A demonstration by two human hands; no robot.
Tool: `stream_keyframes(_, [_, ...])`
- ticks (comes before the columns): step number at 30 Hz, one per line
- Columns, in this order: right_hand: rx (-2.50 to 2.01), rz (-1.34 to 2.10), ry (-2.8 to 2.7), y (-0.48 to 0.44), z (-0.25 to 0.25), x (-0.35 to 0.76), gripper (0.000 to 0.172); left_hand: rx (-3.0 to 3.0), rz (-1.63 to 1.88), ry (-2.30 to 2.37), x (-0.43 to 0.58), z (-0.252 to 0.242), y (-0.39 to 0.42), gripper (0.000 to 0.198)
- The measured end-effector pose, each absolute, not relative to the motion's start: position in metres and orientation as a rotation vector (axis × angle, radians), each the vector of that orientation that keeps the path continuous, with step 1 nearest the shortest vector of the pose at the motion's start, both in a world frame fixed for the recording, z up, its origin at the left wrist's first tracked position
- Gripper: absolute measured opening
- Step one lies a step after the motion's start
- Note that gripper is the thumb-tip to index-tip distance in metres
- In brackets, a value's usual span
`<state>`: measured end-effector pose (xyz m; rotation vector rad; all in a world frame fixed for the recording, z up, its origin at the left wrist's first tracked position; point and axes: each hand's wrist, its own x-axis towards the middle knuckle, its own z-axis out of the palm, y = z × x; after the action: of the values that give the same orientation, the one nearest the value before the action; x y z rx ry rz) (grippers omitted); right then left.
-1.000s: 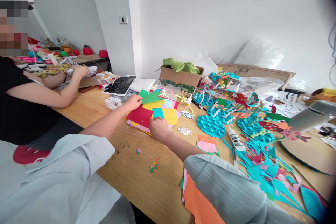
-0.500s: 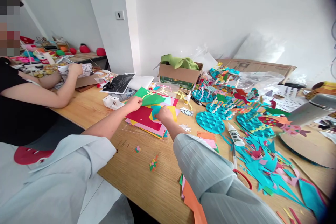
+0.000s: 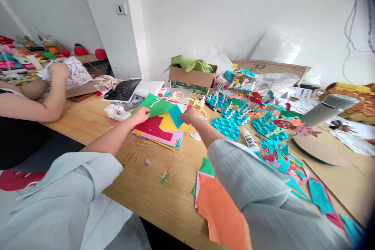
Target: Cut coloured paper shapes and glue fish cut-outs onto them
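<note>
A sheet of green paper point(image 3: 159, 105) lies over the far left of a stack of coloured sheets, and my left hand point(image 3: 141, 115) pinches its near edge. A small blue paper piece point(image 3: 176, 116) is held by its right edge in my right hand point(image 3: 191, 116), above the stack. Below them show a yellow sheet point(image 3: 167, 123) with a curved edge and a red sheet point(image 3: 150, 128). More sheets, pink and orange-yellow, stick out underneath.
Blue round bases point(image 3: 225, 128), a glue bottle point(image 3: 250, 140) and paper scraps crowd the right. Orange paper point(image 3: 219, 207) lies by my right forearm. A cardboard box point(image 3: 191, 76) stands at the back. Another person's hand point(image 3: 60, 71) holds a printed sheet at left.
My right hand has pulled back to the right, with the blue piece now showing clearly in its fingers. My left hand keeps hold of the green paper. The view has turned right.
</note>
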<state>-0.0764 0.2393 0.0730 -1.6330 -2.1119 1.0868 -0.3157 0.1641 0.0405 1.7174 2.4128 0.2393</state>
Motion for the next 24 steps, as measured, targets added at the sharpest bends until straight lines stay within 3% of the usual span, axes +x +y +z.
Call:
stream_keyframes(6, [-1.531, 1.286, -2.019, 0.234, 0.114, 0.024, 0.006, 1.802, 0.169, 2.349, -0.309, 0.041, 0.160, 0.034])
stream_keyframes(13, [-1.233, 1.463, -2.118, 0.168, 0.109, 0.132, 0.016, 1.830, 0.219, 2.306, -0.303, 0.043, 0.157, 0.012])
stream_keyframes(20, [-1.138, 1.670, -2.255, 0.102, 0.065, 0.168, 0.019, 1.922, 0.412, 2.215, -0.237, 0.066, 0.127, 0.033])
stream_keyframes(24, [-1.044, 1.677, -2.276, 0.093, 0.050, 0.170, 0.025, 1.998, 0.639, 1.776, -0.152, 0.062, 0.078, 0.042])
